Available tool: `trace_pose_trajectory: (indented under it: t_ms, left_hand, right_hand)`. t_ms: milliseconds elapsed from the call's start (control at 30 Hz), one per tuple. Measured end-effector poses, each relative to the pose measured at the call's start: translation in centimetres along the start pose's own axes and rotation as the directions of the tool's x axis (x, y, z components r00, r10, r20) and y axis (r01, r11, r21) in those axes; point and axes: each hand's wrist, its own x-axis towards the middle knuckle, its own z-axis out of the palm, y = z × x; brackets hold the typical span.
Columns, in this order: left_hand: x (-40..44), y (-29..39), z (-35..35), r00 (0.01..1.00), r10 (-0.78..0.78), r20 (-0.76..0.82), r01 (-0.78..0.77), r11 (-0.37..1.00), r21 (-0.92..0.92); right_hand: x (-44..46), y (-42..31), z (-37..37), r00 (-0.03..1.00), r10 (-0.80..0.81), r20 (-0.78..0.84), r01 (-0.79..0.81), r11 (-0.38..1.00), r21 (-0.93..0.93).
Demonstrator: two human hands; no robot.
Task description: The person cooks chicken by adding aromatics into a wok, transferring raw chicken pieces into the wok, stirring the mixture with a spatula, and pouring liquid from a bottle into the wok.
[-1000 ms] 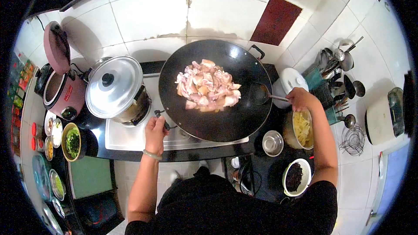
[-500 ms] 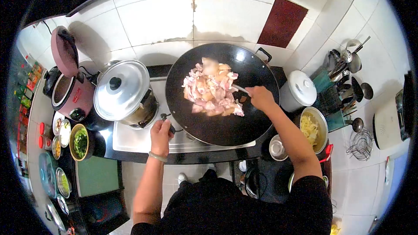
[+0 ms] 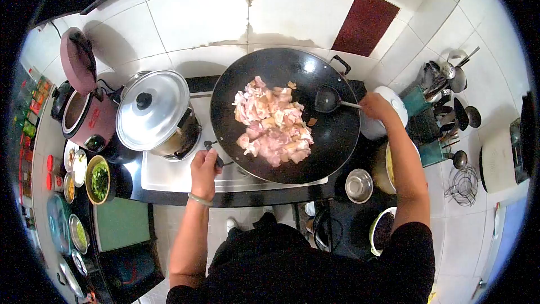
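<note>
- At the far centre of a kitchen, I view a large black wok on the stove, with a heap of cut, pale pink meat lying left of its middle in two loose clusters.
- My right hand has its grip clamped on the end of a ladle, whose dark head hangs inside the wok's right side, apart from the heap; I cannot tell whether it touches the metal.
- My left hand, a pale bangle at the wrist, has its grip clamped on the wok handle at the near left.
- Just left of the wok, I see a lidded pot on the stove, and farther left a pink rice cooker with its lid raised.
- Nearer on the left stands a bowl of chopped greens.
- On the black desk at right, I pick out a steel bowl, a pot of pale strips partly hidden by the right forearm, and a colander of dark food, also partly covered.
- Beyond the right hand, a white canister stands near racked utensils.
</note>
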Motion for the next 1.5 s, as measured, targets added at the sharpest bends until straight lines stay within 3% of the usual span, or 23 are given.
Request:
trace_pose_trajectory:
  t_ms: [100, 167, 200, 233, 367, 500, 567, 700, 867, 967, 1033, 1067, 1200, 1233, 1267, 1300, 1500]
  left_hand:
    - [-0.1, 0.0, -0.1, 1.0, -0.023, 0.007, 0.023, 0.999, 0.022]
    - [-0.1, -0.1, -0.2, 1.0, -0.016, 0.014, 0.016, 0.999, 0.029]
    - [0.0, -0.2, -0.1, 1.0, -0.02, -0.001, 0.02, 1.0, 0.024]
    - [0.0, -0.2, 0.0, 1.0, -0.027, -0.015, 0.027, 0.999, 0.018]
    - [0.0, -0.3, 0.1, 1.0, 0.0, -0.023, 0.001, 0.999, 0.043]
    - [0.2, -0.1, 0.1, 1.0, -0.021, -0.016, 0.021, 0.999, 0.029]
    - [0.1, 0.0, 0.2, 1.0, -0.015, -0.015, 0.016, 0.999, 0.052]
    - [-0.1, 0.1, 0.1, 0.999, 0.03, -0.034, -0.028, 0.999, 0.046]
    - [0.0, 0.1, -0.2, 1.0, -0.016, 0.01, 0.015, 0.997, 0.073]
    - [-0.3, 0.0, 0.2, 0.999, -0.045, -0.013, 0.045, 0.999, -0.02]
    - [-1.0, 0.3, 0.7, 0.997, -0.068, -0.021, 0.068, 0.997, -0.033]
    - [-1.3, 0.5, 0.8, 0.995, -0.093, -0.034, 0.091, 0.995, -0.042]
    - [-1.2, 0.2, 0.3, 0.998, -0.055, 0.034, 0.056, 0.998, -0.037]
    - [-1.1, 0.2, 0.3, 0.998, -0.053, 0.044, 0.053, 0.998, -0.016]
    - [-1.0, 0.3, 0.3, 0.998, -0.041, 0.053, 0.041, 0.999, 0.005]
    - [-0.9, 0.3, 0.2, 0.998, -0.035, 0.051, 0.035, 0.999, 0.007]
    - [-1.1, 0.6, 0.0, 0.998, -0.036, 0.058, 0.033, 0.998, 0.058]
  right_hand:
    - [6.3, -0.7, 1.8, 0.996, -0.051, -0.073, 0.064, 0.98, 0.188]
    - [8.9, -5.5, -1.8, 0.997, -0.076, -0.016, 0.077, 0.994, 0.083]
    - [9.8, -7.7, -3.0, 0.99, 0.018, -0.14, 0.005, 0.987, 0.162]
    - [8.8, -10.6, -6.1, 0.98, 0.144, -0.137, -0.102, 0.956, 0.274]
    - [9.4, -16.8, -10.2, 0.961, -0.245, -0.127, 0.25, 0.968, 0.025]
    - [1.9, -18.9, -10.7, 0.897, -0.442, -0.015, 0.442, 0.897, -0.025]
    - [-0.9, -17.7, -7.5, 0.913, -0.389, -0.121, 0.391, 0.92, -0.013]
    - [-8.5, -14.3, -5.2, 0.955, -0.292, -0.049, 0.286, 0.953, -0.102]
    - [-17.8, -12.5, -9.5, 0.978, -0.132, -0.162, 0.114, 0.987, -0.111]
    - [-21.1, -12.5, -11.3, 0.998, -0.007, -0.063, 0.0, 0.994, -0.111]
    - [-22.1, -12.8, -11.1, 0.995, 0.059, 0.087, -0.044, 0.986, -0.16]
    - [-22.1, -13.0, -9.7, 1.0, -0.002, 0.02, 0.004, 0.994, -0.109]
    - [-17.0, -16.7, -3.3, 0.999, 0.039, -0.026, -0.038, 0.998, 0.05]
    - [-15.0, -17.7, -2.0, 0.995, 0.041, -0.094, -0.035, 0.997, 0.063]
    - [-11.0, -17.1, 1.0, 0.96, 0.016, -0.28, 0.033, 0.985, 0.17]
    - [-9.0, -17.1, 1.9, 0.97, 0.131, -0.206, -0.084, 0.971, 0.222]
    - [-8.4, -14.7, -1.3, 0.957, 0.244, -0.156, -0.148, 0.874, 0.463]
